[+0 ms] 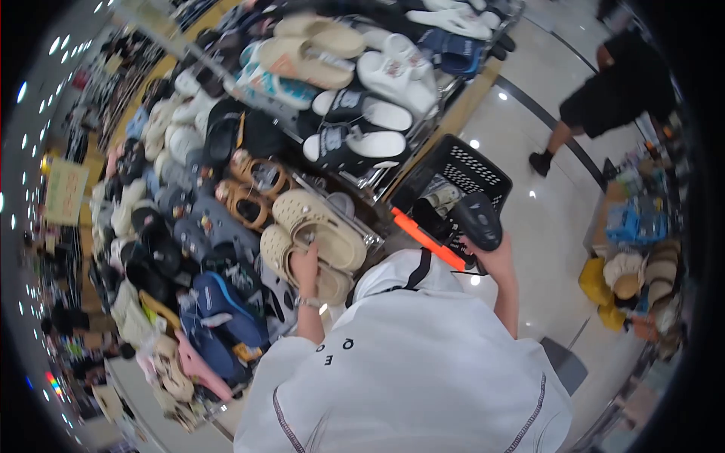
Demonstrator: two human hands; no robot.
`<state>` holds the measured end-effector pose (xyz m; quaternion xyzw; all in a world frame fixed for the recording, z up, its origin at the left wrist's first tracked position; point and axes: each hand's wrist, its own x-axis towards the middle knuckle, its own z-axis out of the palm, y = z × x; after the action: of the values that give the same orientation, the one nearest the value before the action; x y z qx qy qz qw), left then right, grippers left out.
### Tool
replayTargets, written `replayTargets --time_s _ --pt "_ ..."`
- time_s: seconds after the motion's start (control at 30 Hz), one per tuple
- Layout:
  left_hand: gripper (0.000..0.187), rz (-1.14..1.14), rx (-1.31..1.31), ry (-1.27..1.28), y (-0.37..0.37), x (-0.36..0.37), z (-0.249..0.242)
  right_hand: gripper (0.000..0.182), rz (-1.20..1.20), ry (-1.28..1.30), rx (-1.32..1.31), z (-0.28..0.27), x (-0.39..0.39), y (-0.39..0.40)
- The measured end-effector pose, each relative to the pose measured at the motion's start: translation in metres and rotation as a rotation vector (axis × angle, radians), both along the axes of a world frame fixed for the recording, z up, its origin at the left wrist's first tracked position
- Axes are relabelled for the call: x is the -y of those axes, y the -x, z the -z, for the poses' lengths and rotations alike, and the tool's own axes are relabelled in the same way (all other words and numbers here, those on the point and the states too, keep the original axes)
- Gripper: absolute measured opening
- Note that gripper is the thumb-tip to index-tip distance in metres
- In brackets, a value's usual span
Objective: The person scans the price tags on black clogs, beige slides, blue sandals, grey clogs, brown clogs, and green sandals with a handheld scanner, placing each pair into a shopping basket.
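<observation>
My left hand point(304, 266) grips a beige clog point(278, 249), its fingers inside the opening. Right against it lies a matching beige clog point(343, 240), dotted with small holes. My right hand point(487, 255) holds a dark, smooth-topped shoe point(480, 219) by its near end, over a black shopping basket point(504, 181). An orange handle point(429, 240) crosses the near side of that basket. Inside the basket are more items, among them what look like light and dark shoes point(442, 198). My right fingers are partly hidden by the dark shoe.
Shoes cover the display to my left: brown sandals point(249, 198), blue slippers point(230, 306), black-and-white slides point(362, 109). A yellow sign point(66, 190) stands farther left. At right, a person in black point(623, 87) is on the shiny floor point(529, 226), near a stand of hats point(627, 275).
</observation>
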<state>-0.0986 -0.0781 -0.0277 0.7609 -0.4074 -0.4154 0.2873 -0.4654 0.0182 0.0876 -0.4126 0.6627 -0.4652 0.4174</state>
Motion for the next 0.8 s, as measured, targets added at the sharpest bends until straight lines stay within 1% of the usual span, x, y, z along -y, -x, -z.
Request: replayTargets --time_s 0.07,0.1,0.17,0.2,0.27,0.3,0.33,0.37,0.4,0.43,0.47,0.5,0.53,0.57,0.6,0.63,0.67,0.73,0.77,0.8 --pt "0.017 -0.055 -0.042 -0.036 0.008 -0.004 -0.03 0.022 0.242 -0.081 0.018 -0.009 -0.019 0.021" --pt "0.017 -0.016 -0.031 -0.029 0.004 -0.004 -0.028 0.018 0.372 -0.095 -0.037 -0.009 -0.03 0.036" --pt "0.016 -0.005 -0.222 0.208 -0.006 -0.002 -0.023 0.015 0.596 -0.108 -0.125 -0.01 -0.055 0.067" --pt "0.016 0.02 -0.212 0.198 0.004 -0.001 -0.041 0.015 0.688 -0.106 -0.164 -0.011 -0.07 0.08" --pt "0.02 0.033 -0.415 0.11 0.048 -0.006 -0.102 0.014 0.838 -0.041 -0.213 -0.009 -0.095 0.099" --pt "0.02 0.093 -0.514 0.149 0.069 -0.005 -0.112 0.014 0.892 -0.058 -0.235 -0.006 -0.105 0.107" --pt "0.02 0.209 -0.438 0.185 0.09 -0.003 -0.125 0.014 0.944 -0.075 -0.26 -0.005 -0.115 0.11" --pt "0.019 0.446 -0.238 0.348 0.104 0.002 -0.118 0.015 0.958 -0.094 -0.24 -0.006 -0.122 0.11" --pt "0.018 0.56 -0.229 0.325 0.129 0.009 -0.137 0.015 0.967 -0.103 -0.243 -0.006 -0.127 0.108" --pt "0.017 0.64 -0.298 0.248 0.144 0.022 -0.118 0.014 0.959 -0.138 -0.228 -0.005 -0.131 0.104" --pt "0.017 0.694 -0.333 0.287 0.174 0.026 -0.122 0.014 0.949 -0.173 -0.213 -0.003 -0.135 0.1" --pt "0.016 0.788 -0.361 0.268 0.195 0.034 -0.108 0.014 0.926 -0.154 -0.211 0.003 -0.141 0.096" --pt "0.016 0.869 -0.318 0.319 0.219 0.043 -0.09 0.013 0.911 -0.159 -0.179 0.001 -0.142 0.088" --pt "0.016 0.874 -0.345 0.323 0.246 0.046 -0.078 0.013 0.897 -0.174 -0.169 0.003 -0.146 0.084" --pt "0.02 0.949 -0.318 0.333 0.266 0.048 -0.071 0.013 0.882 -0.188 -0.157 0.008 -0.15 0.079" --pt "0.025 1.031 -0.142 0.326 0.284 0.053 -0.05 0.013 0.884 -0.189 -0.164 0.012 -0.154 0.076" --pt "0.025 1.029 -0.15 0.326 0.293 0.052 -0.029 0.012 0.869 -0.215 -0.156 0.016 -0.159 0.073" --pt "0.031 1.187 0.083 0.252 0.304 0.05 0.01 0.012 0.848 -0.242 -0.158 0.023 -0.166 0.067" --pt "0.031 1.176 0.073 0.255 0.301 0.046 0.024 0.012 0.853 -0.239 -0.126 0.025 -0.168 0.064" --pt "0.031 1.24 0.173 0.26 0.292 0.037 0.035 0.012 0.856 -0.235 -0.093 0.027 -0.167 0.062"
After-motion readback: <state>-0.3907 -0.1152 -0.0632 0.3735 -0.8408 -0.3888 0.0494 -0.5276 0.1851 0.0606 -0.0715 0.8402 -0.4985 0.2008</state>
